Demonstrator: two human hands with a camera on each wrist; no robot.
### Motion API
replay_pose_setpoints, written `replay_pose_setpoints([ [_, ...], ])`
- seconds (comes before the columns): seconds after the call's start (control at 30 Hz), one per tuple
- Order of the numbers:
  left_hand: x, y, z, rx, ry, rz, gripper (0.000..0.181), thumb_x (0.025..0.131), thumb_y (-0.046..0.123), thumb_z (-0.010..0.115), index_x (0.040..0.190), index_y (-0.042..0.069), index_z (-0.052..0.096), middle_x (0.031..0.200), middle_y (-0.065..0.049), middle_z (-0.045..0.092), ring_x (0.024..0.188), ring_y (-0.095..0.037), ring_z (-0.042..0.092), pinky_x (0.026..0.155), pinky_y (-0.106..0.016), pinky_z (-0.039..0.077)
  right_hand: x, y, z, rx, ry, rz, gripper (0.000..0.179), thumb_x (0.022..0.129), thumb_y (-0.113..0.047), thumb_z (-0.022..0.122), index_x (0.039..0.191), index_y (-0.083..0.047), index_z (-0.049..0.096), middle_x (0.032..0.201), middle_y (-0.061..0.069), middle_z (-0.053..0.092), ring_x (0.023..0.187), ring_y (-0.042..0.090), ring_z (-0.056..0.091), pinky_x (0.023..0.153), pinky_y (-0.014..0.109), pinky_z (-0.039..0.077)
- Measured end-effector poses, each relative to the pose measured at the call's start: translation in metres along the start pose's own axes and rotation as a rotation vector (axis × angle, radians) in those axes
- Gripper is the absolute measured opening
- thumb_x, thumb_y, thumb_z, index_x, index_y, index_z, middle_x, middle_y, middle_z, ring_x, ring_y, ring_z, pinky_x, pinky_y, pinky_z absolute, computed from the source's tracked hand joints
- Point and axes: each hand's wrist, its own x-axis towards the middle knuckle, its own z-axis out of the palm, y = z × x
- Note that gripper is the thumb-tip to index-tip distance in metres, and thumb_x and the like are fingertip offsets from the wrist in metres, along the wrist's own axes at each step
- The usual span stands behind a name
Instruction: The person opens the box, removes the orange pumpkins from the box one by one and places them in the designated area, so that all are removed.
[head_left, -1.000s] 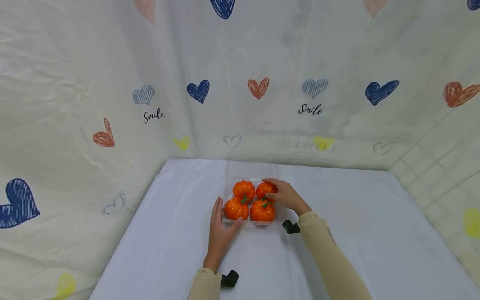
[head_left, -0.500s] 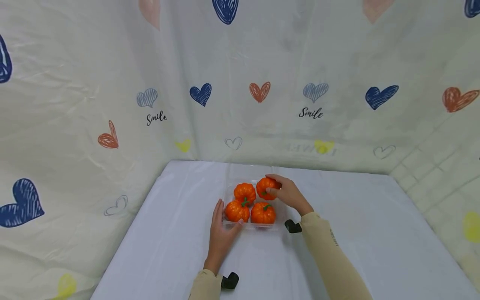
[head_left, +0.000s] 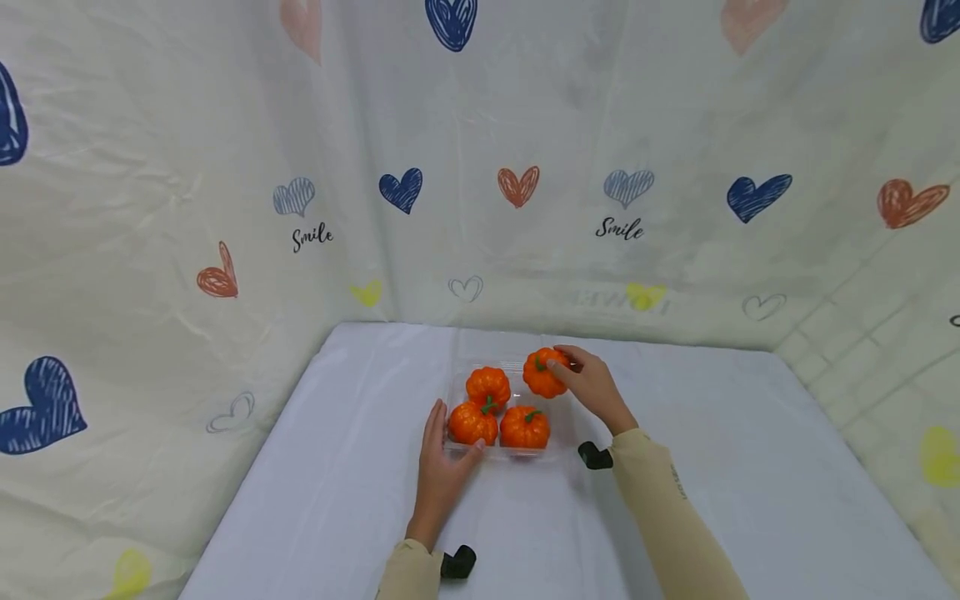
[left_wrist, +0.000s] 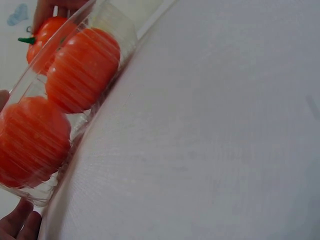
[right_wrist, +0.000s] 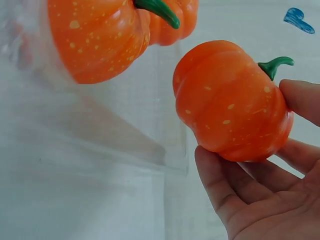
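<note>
My right hand (head_left: 592, 385) holds an orange toy pumpkin (right_wrist: 230, 105) with a green stem, pinched between thumb and fingers. That pumpkin is raised above the back right part of a clear plastic container (head_left: 517, 451). Inside the container sit three more pumpkins: one at the back left (head_left: 487, 386), one at the front left (head_left: 472, 423) and one at the front right (head_left: 525, 428). My left hand (head_left: 441, 467) grips the container's front left corner, fingers along the left side and thumb at the front. Its fingertips (left_wrist: 19, 220) show at the container's end in the left wrist view.
The container's clear lid (head_left: 491, 340) stands behind it, hard to make out. A white cloth covers the table (head_left: 360, 467). A pale curtain (head_left: 555, 108) printed with hearts hangs along the back and sides.
My right hand has lifted the back right pumpkin out of its place and moved it up and slightly right. The left hand stays at the container's corner.
</note>
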Motion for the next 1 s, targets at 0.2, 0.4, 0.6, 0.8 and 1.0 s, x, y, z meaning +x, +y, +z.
replay_pose_setpoints([
  [0.2,0.001,0.001,0.000,-0.010,0.001,-0.011,0.099,0.093,0.048,0.082,0.168,0.006,0.033,0.174,-0.004,0.029,0.155,-0.031,0.037,0.122,-0.055,0.035,-0.003,0.009,-0.007,0.017,0.063,0.056,0.062,0.108,-0.044,0.063,0.150,0.001,0.058,0.142,0.024,0.063,0.125,0.041,0.061,0.103,0.052,0.057],
  [0.4,0.000,0.002,0.000,-0.010,-0.003,-0.023,0.099,0.093,0.047,0.082,0.168,0.008,0.033,0.174,-0.003,0.029,0.155,-0.030,0.037,0.122,-0.054,0.035,-0.009,0.018,-0.014,0.009,0.119,0.097,0.060,0.108,-0.048,0.060,0.144,0.000,0.063,0.131,0.022,0.068,0.107,0.035,0.066,0.091,0.040,0.059],
  [0.6,0.000,0.002,-0.001,0.010,-0.001,-0.013,0.098,0.093,0.046,0.082,0.168,0.006,0.033,0.174,-0.003,0.029,0.154,-0.030,0.038,0.122,-0.055,0.035,-0.012,0.028,-0.020,0.015,0.166,0.126,0.060,0.109,-0.050,0.058,0.142,0.000,0.064,0.125,0.021,0.069,0.100,0.032,0.067,0.087,0.033,0.057],
  [0.8,0.001,-0.001,0.000,0.006,0.004,-0.011,0.097,0.093,0.044,0.083,0.167,0.005,0.034,0.174,-0.002,0.029,0.154,-0.030,0.038,0.122,-0.054,0.036,-0.015,0.035,-0.029,0.030,0.178,0.164,0.065,0.110,-0.051,0.054,0.145,0.003,0.061,0.137,0.025,0.065,0.110,0.036,0.068,0.098,0.043,0.059],
  [1.0,0.001,-0.002,0.001,0.011,0.004,-0.011,0.096,0.093,0.043,0.083,0.167,0.005,0.034,0.174,-0.001,0.029,0.154,-0.029,0.038,0.122,-0.053,0.036,-0.019,0.044,-0.038,0.027,0.195,0.197,0.067,0.109,-0.053,0.054,0.145,0.003,0.061,0.140,0.025,0.064,0.111,0.036,0.067,0.100,0.046,0.057],
])
